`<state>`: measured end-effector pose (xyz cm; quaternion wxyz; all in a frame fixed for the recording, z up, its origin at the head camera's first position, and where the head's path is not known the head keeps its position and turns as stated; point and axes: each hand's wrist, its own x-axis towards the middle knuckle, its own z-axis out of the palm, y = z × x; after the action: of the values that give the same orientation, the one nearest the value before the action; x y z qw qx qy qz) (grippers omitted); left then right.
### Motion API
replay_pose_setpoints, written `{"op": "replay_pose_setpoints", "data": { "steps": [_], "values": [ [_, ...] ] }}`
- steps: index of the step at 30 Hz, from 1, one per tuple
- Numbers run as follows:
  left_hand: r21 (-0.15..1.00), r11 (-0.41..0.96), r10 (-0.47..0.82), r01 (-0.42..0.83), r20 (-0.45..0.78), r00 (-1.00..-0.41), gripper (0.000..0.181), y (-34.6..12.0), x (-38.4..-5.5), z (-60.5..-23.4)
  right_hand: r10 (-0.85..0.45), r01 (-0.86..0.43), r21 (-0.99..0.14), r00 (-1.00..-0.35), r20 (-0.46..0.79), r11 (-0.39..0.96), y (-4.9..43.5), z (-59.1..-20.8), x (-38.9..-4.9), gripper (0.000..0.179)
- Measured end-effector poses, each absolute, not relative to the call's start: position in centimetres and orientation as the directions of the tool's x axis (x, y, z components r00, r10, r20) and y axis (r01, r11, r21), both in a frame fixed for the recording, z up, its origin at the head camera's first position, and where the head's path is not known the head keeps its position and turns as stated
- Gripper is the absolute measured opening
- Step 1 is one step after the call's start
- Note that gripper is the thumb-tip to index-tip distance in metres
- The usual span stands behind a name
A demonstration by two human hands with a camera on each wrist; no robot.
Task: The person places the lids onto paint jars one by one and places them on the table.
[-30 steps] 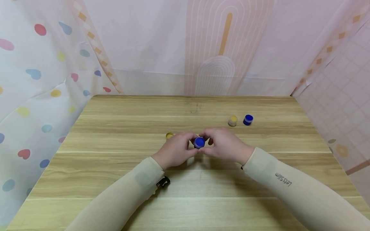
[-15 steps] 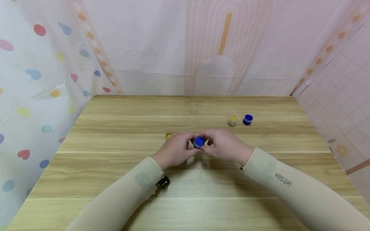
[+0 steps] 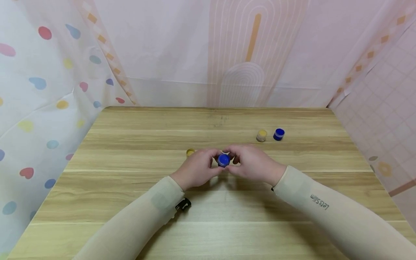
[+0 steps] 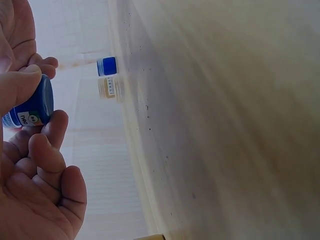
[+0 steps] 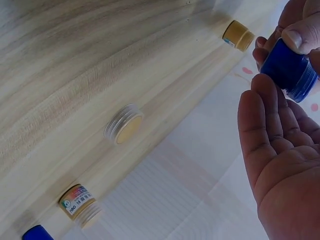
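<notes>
A small blue paint jar (image 3: 223,160) with a clear ridged rim at its top is held upright above the middle of the table. From the left, my left hand (image 3: 199,169) pinches its body between thumb and fingers. My right hand (image 3: 255,165) grips it from the opposite side, thumb towards me. In the left wrist view, a thumb crosses the jar's dark blue body (image 4: 35,102) just above its label. The right wrist view shows my right fingertips (image 5: 262,82) against the jar; how that hand's thumb meets the rim is partly hidden.
Behind my left hand stands a yellow jar (image 3: 190,152). Another yellow jar (image 3: 261,135) and a second blue jar (image 3: 278,134) stand at the back right. A clear ridged cap with a yellow face (image 5: 124,124) lies on the wooden table (image 3: 208,234), behind the hands in the head view.
My right thumb has shifted slightly to the right along the jar. Both arms and the held jar stay in nearly the same place.
</notes>
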<state>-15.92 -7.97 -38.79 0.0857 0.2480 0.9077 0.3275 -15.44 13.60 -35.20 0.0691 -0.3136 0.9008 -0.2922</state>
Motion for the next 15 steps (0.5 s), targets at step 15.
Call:
{"op": "replay_pose_setpoints", "data": {
  "steps": [15],
  "values": [
    [0.637,0.661,0.509,0.396,0.006,-0.860,0.021,-7.99,-15.94,-38.92,-0.568,-0.462,-0.577,-0.823,-0.003,0.673,13.21,-34.98,-15.34,0.028]
  ]
}}
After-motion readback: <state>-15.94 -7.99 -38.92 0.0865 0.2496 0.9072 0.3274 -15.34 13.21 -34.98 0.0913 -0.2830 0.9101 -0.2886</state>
